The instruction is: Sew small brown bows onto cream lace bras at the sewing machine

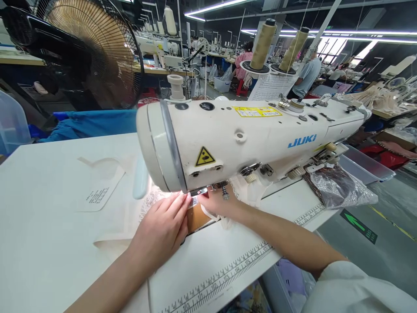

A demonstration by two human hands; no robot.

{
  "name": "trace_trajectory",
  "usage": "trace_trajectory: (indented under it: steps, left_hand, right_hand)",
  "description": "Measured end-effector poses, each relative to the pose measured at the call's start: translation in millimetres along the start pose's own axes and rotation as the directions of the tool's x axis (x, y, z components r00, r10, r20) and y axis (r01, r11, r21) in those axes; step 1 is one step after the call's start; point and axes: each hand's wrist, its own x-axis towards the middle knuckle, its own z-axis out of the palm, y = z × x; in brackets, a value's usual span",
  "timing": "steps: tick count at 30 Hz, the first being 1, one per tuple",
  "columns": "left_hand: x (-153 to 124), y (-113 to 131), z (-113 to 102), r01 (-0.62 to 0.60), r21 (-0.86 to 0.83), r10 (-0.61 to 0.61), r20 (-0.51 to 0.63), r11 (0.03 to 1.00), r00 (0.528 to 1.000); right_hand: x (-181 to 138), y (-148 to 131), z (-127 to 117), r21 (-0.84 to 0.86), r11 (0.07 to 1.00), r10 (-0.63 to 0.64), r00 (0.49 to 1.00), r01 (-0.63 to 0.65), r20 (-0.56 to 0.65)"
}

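A white sewing machine [228,139] stands over the table, its needle area lit beneath the head. My left hand [164,219] lies flat on cream lace-trimmed fabric [150,199], fingers stretched toward the presser foot. On the other side of the needle area, my right hand [220,201] is curled with its fingertips at the fabric's edge, partly hidden by the machine head. A brown plate [197,217] shows on the machine bed between both hands. More cream cloth spreads left of my left wrist and behind my right hand.
A pale card with printed text [97,195] lies at left on the white table [48,243]. A ruler strip [215,282] runs along the front edge. A large fan [94,48] stands at back left, thread cones [263,45] behind the machine, and a plastic-bagged bundle [339,184] at right.
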Motion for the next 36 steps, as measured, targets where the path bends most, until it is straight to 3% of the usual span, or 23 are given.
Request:
trace_trajectory:
  steps: [5,10,15,29,36]
  left_hand:
    - [0,0,0,0.012,-0.020,-0.012,0.004,1.000,1.000]
    - [0,0,0,-0.015,0.008,0.015,0.001,1.000,1.000]
    - [0,-1,1,-0.011,-0.005,0.011,0.006,1.000,1.000]
    - [-1,-2,0,-0.035,0.034,0.035,-0.012,0.999,0.999]
    - [0,-3,0,-0.063,0.051,0.063,-0.008,0.997,0.998]
  right_hand:
    - [0,-2,-4,-0.004,1.000,-0.002,1.000,0.002,0.021]
    - [1,0,-2,0.009,1.000,-0.018,0.999,0.018,-0.032]
    - [1,2,3,0.006,1.000,-0.002,1.000,0.002,0.030]
    - [4,12,6,0.032,0.999,-0.003,0.999,0.004,-0.033]
    - [3,16,-6,0.108,0.993,0.044,0.998,-0.049,0.051]
